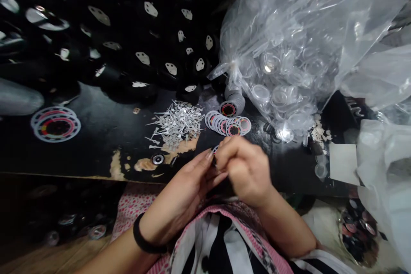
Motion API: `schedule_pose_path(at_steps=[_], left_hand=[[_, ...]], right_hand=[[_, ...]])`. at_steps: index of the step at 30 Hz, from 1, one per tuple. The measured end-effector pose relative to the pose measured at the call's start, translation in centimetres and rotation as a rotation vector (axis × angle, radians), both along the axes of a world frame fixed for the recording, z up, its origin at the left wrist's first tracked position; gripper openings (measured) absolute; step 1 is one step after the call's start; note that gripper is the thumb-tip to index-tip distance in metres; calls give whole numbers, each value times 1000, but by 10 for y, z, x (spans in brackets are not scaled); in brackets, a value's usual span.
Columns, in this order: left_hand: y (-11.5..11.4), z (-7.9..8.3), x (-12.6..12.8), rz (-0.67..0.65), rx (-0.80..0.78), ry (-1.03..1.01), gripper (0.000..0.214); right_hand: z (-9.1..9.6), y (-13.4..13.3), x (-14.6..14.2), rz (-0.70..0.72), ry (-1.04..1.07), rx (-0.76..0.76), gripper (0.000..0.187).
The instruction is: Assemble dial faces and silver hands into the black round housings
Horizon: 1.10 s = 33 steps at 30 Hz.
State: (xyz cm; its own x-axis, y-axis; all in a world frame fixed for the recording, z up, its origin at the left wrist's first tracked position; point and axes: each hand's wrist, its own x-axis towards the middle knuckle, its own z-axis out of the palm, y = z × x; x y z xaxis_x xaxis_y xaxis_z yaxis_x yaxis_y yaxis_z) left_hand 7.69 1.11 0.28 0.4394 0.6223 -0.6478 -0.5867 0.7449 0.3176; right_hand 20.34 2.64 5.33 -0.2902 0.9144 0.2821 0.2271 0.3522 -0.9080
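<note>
Two bare hands meet at a small, round, dark-faced disc (215, 149) just below the centre of the frame.
The left hand (195, 180) pinches the disc between thumb and fingers; the right hand (247, 169) curls against it, its grip hidden. At centre, a heap of thin grey pointers (181, 124) and overlapping printed discs (221, 123) lie on a black tabletop (93, 150).

Here's the black table (93, 156), paint worn off in patches: a heap of white needles (180, 124) beyond the left hand (194, 173), big discs (58, 126) far to its left, small discs (233, 129) just past the right hand (247, 169), a white card (343, 162) well right.
</note>
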Motion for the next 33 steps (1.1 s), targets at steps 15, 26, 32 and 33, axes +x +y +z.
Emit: schedule_pose_path(at_steps=[15, 26, 32, 33], left_hand=[[2, 2, -6, -12, -86, 23, 11], [2, 10, -6, 2, 54, 173, 25], [-2, 12, -9, 3, 182, 236, 30], [-2, 13, -10, -12, 196, 250, 31]], right_hand=[[-4, 4, 49, -406, 342, 166, 18], [-35, -20, 149, -974, -161, 144, 12], [5, -32, 85, -705, -519, 277, 13], [7, -31, 71, -488, -509, 135, 14]])
